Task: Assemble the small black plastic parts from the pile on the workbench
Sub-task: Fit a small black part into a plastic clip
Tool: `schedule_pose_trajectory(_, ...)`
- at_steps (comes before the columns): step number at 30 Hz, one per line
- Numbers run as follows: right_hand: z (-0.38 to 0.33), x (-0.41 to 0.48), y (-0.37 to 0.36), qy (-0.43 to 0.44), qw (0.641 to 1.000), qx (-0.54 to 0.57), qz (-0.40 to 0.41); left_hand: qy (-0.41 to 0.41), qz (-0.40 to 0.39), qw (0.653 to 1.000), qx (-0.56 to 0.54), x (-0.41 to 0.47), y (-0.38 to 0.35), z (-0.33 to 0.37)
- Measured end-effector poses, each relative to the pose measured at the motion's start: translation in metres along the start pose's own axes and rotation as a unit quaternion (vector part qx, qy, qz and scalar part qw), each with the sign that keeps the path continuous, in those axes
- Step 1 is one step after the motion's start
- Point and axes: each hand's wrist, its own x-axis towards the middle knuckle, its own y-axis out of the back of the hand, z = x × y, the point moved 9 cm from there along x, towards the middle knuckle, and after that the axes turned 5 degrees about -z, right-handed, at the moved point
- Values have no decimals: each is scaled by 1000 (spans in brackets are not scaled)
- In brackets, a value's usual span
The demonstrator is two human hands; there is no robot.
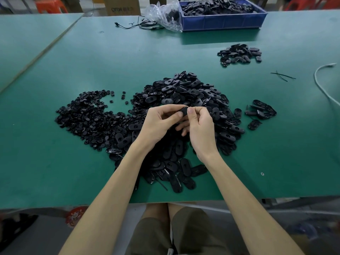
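Note:
A big pile of black oval plastic parts (185,94) covers the middle of the green workbench (55,162). To its left lies a flatter heap of small round black parts (86,116). My left hand (158,124) and my right hand (198,129) meet above the pile, both pinching one black oval part (184,110) between thumbs and fingertips. Most of that part is hidden by my fingers. A small group of black parts (239,54) lies at the far right.
A blue bin (224,21) full of black parts stands at the back, beside a clear plastic bag (161,15) and a black cable (132,25). A few parts (261,111) lie right of the pile. Black cable ties (283,76) and a white cable (320,83) lie at the right.

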Motion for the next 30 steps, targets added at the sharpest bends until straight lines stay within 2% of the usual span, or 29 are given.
schedule_pose_trajectory(22, -4, -1, -2, 10, 1000, -3, -2, -5, 18, 999, 34, -1, 1, 3)
schedule_pose_trajectory(26, -7, -2, 0, 6, 1000, 22, 9, -29, 35, 992, 118, 3, -2, 12)
schedule_pose_trajectory(30, -5, -1, 1, -10, 999, 37, 9, -83, 52, 968, 233, 12, -5, 38)
